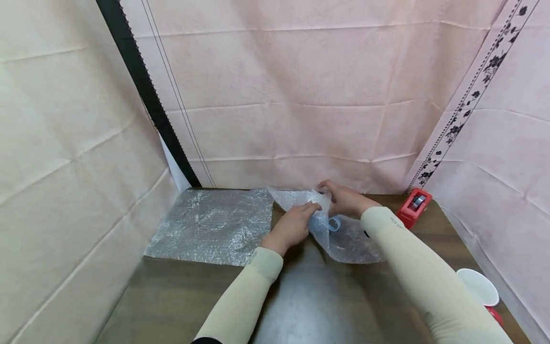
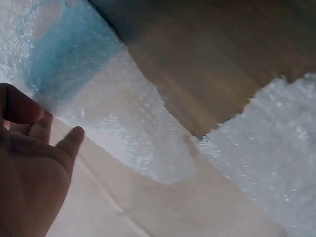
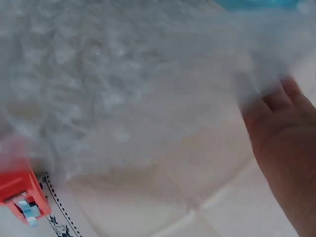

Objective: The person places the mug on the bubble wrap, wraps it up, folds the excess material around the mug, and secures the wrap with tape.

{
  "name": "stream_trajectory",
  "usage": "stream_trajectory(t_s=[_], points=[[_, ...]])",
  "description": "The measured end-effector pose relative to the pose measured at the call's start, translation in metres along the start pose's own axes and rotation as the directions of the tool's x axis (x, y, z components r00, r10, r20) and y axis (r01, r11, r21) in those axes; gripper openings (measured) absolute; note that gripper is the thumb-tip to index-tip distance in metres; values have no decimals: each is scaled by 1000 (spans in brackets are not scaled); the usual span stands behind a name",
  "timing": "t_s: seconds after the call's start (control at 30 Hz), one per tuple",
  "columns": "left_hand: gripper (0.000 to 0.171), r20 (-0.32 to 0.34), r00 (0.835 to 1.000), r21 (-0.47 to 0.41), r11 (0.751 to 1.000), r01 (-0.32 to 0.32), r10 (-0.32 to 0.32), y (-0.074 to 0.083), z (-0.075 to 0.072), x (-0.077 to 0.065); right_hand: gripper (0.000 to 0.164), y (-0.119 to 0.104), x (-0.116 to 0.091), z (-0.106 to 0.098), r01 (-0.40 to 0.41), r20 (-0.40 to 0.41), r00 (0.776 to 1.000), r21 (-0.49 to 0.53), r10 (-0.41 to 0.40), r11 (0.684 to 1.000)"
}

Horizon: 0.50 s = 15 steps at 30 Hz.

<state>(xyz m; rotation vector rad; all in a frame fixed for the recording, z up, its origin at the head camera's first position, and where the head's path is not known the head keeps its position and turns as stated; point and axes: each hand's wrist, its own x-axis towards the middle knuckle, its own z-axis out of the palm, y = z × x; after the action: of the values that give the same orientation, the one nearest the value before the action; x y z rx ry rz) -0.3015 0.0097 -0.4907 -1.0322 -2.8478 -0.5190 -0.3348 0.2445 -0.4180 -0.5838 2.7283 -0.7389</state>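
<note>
In the head view a light blue mug (image 1: 334,223) lies on a sheet of bubble wrap (image 1: 356,246); its ring-shaped handle shows, and part of its body is under the raised plastic. My left hand (image 1: 294,224) pinches the near left part of that sheet. On the far side my right hand (image 1: 343,198) holds the sheet's lifted edge, its fingertips partly behind the plastic. Through the wrap, the left wrist view shows the blue body of the mug (image 2: 74,54) close to my left fingers (image 2: 71,140). The right wrist view is blurred by the film across it.
A second bubble wrap sheet (image 1: 210,227) lies flat on the left of the brown table (image 1: 322,306). To the right stand a red tape dispenser (image 1: 413,210) and, nearer, a white cup (image 1: 479,286) beside a red item (image 1: 495,315). Fabric walls (image 1: 301,95) enclose the table's back and sides.
</note>
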Motion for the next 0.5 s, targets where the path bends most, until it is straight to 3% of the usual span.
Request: stream_trajectory(t_s=[0.1, 0.2, 0.27, 0.37, 0.5], points=[[66, 19, 1000, 93, 996, 10, -12, 7, 2, -1, 76, -9, -11, -11, 48, 29, 998, -24, -47, 999], [68, 10, 1000, 176, 984, -9, 7, 12, 2, -1, 57, -24, -20, -15, 59, -7, 998, -184, -61, 981], [69, -7, 1000, 216, 976, -15, 17, 15, 2, -1, 50, -33, -23, -11, 7, 4, 1000, -287, -6, 958], [70, -25, 1000, 248, 969, -12, 18, 18, 3, -1, 53, -39, -24, -1, -73, 58, 993, -368, 101, 927], [70, -19, 1000, 266, 964, -6, 11, 19, 4, 1, 54, -34, -19, 8, -148, 49, 984, -323, 173, 935]])
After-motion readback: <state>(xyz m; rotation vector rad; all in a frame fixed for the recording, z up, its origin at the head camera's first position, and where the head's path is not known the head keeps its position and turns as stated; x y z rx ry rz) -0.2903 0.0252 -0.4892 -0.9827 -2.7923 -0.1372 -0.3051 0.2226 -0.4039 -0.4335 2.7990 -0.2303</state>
